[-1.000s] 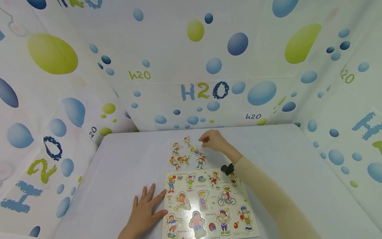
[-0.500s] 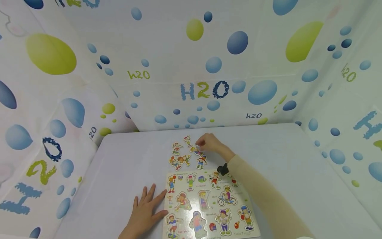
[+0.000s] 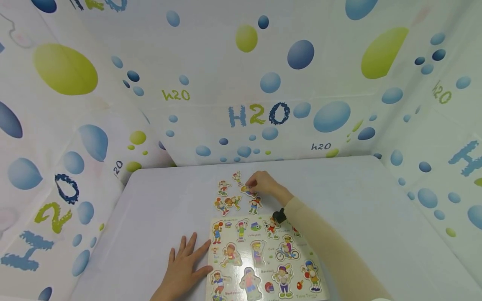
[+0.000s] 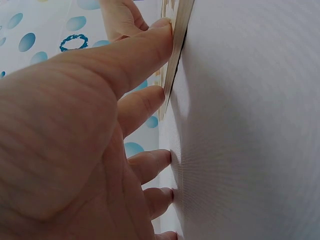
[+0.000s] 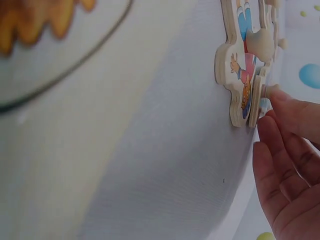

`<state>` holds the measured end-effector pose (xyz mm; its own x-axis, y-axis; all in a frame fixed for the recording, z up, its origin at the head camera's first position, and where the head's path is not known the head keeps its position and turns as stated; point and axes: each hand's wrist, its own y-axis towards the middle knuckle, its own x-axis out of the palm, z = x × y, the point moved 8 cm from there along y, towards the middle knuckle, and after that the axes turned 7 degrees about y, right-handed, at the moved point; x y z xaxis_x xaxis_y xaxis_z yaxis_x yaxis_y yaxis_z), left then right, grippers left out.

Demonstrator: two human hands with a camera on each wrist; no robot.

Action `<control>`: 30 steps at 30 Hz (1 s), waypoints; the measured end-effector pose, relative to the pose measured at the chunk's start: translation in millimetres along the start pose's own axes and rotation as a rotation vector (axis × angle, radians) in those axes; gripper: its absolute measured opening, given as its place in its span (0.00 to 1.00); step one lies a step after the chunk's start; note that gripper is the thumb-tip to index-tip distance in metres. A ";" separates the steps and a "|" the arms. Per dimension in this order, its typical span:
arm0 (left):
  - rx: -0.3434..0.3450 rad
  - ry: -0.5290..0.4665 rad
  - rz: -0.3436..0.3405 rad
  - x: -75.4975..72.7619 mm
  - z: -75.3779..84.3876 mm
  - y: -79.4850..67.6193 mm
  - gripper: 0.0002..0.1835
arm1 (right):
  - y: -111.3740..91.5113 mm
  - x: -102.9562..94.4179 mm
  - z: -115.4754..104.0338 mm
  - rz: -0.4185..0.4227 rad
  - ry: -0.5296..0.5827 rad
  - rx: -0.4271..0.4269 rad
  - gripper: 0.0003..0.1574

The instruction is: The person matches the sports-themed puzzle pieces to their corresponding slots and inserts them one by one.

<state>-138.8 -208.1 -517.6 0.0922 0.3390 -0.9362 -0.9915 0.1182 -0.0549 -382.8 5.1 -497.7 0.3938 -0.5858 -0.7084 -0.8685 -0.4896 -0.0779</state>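
Fingers [image 5: 278, 150] of the right hand [image 3: 265, 182] are drawn into a pinch on the small knob [image 5: 271, 90] of a loose puzzle piece [image 3: 247, 189], which lies out beyond the puzzle board [image 3: 296, 267], between eleven and twelve o'clock from its middle. From the head view the knob is lost under the hand; the right wrist view shows it, along with the wooden thickness of a nearer piece [image 5: 245, 70] partly in front. At that low angle it is hard to tell whether the pinched piece is flat or slightly raised. At the board's nine o'clock, the left hand [image 3: 184, 263] has its fingers straight and spread, holding nothing; the left wrist view adds that thumb and index finger touch the board's edge, the other fingertips resting on the tabletop [image 3: 165, 209].

That tabletop is white, backed by white sheeting [image 3: 211, 83] printed with blue and green ovals and "H2O" lettering.

Around the pinched piece, other loose pieces [image 3: 224, 188] lie at five, eight, nine and between ten and eleven o'clock. A black device [image 3: 279, 216] at the right wrist and a beige sleeve [image 3: 327, 242] cover the board's one-o'clock corner, hiding part of a figure [image 3: 296, 231].
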 end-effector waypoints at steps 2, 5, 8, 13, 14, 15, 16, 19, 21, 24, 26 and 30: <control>0.003 0.003 0.002 -0.4 0.0 -0.5 0.37 | 0.2 1.1 0.0 0.000 -0.003 -0.008 0.13; 0.007 0.008 0.001 -1.1 0.0 -1.4 0.38 | 1.2 2.4 0.0 -0.001 -0.012 -0.017 0.13; 0.011 0.011 0.006 -1.7 0.6 -1.6 0.38 | 2.2 2.9 -0.2 -0.006 -0.014 -0.018 0.12; 0.008 0.001 0.009 -1.0 0.9 -0.3 0.37 | 2.8 3.2 0.3 -0.014 -0.019 -0.013 0.11; 0.010 0.001 0.013 -1.1 1.0 -0.2 0.37 | 2.8 3.3 0.6 -0.015 -0.019 -0.010 0.11; 0.013 0.001 0.015 -1.4 1.1 -0.2 0.37 | 2.7 3.3 0.8 -0.016 -0.016 -0.007 0.11; 0.015 -0.001 0.018 -1.8 1.3 -0.3 0.37 | 2.5 3.3 1.0 -0.017 -0.012 -0.003 0.11; 0.024 0.002 0.029 -3.5 1.5 -0.8 0.37 | 2.2 3.7 1.4 -0.021 0.008 0.005 0.10; 0.027 0.002 0.033 -5.0 2.0 -1.3 0.37 | 2.3 4.2 1.1 -0.025 0.017 0.001 0.10; 0.021 0.007 0.019 -5.9 2.3 -1.8 0.37 | 2.5 5.3 0.9 -0.031 0.021 -0.013 0.09; 0.016 0.007 0.006 -5.7 2.3 -2.1 0.38 | 2.8 5.9 1.2 -0.032 0.015 -0.024 0.08; 0.012 0.008 -0.009 -5.0 2.4 -1.9 0.38 | 2.8 6.6 2.9 -0.026 -0.006 -0.033 0.08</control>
<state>-137.1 -207.8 -512.0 0.1006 0.3307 -0.9383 -0.9894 0.1325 -0.0594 -383.5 1.8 -504.7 0.4139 -0.5689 -0.7107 -0.8478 -0.5253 -0.0733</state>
